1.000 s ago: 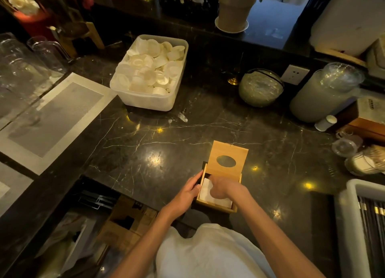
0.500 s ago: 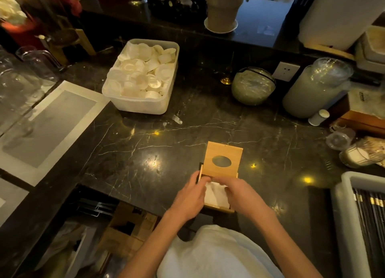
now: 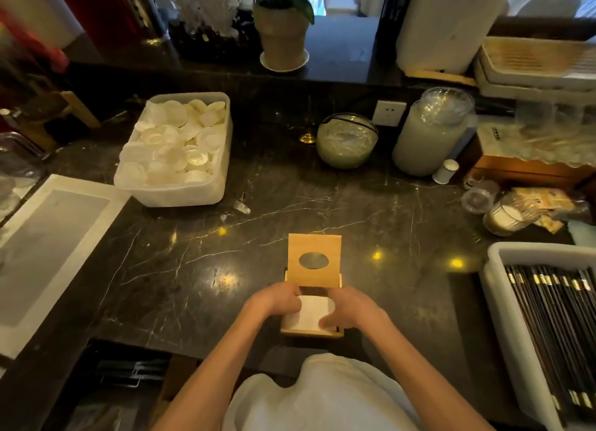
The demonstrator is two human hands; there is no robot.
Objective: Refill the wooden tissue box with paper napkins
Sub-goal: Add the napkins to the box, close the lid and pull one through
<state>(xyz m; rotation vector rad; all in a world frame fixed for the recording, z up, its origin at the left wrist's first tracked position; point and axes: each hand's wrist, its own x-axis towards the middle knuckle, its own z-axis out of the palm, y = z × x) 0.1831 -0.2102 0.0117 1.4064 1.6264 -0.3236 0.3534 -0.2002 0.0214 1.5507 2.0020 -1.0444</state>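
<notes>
Head view. A dark, glossy marble counter (image 3: 371,224) veined in pale lines fills the scene and carries several small yellow light reflections. A raised dark ledge behind it bears a potted green plant in a beige pot (image 3: 283,33) on a white saucer. On the counter at rear left stands a translucent white plastic tub (image 3: 175,150) heaped with small white dishes; left of it lies a flat white-framed grey tray (image 3: 48,246). At rear right stand a round glass bowl covered with film (image 3: 346,140), a white wall socket (image 3: 389,113) and a tall translucent lidded canister (image 3: 432,133). At the right edge, a white plastic bin (image 3: 529,321) holds dark chopsticks and is cut off by the frame.

The items at far right and far left are blurred and cannot be identified. The space below the counter edge at lower left is dim and unclear.

The light wooden tissue box (image 3: 311,332) stands near the counter's front edge, its lid with an oval opening (image 3: 314,259) tilted up at the far side. A stack of white paper napkins (image 3: 311,311) lies inside the open box. Both bare forearms reach forward from a white garment. The left hand (image 3: 277,303), fingers curled, presses the stack's left edge; the right hand (image 3: 350,308), fingers spread and bent, rests on its right edge. Whether either hand actually pinches the napkins cannot be told.
</notes>
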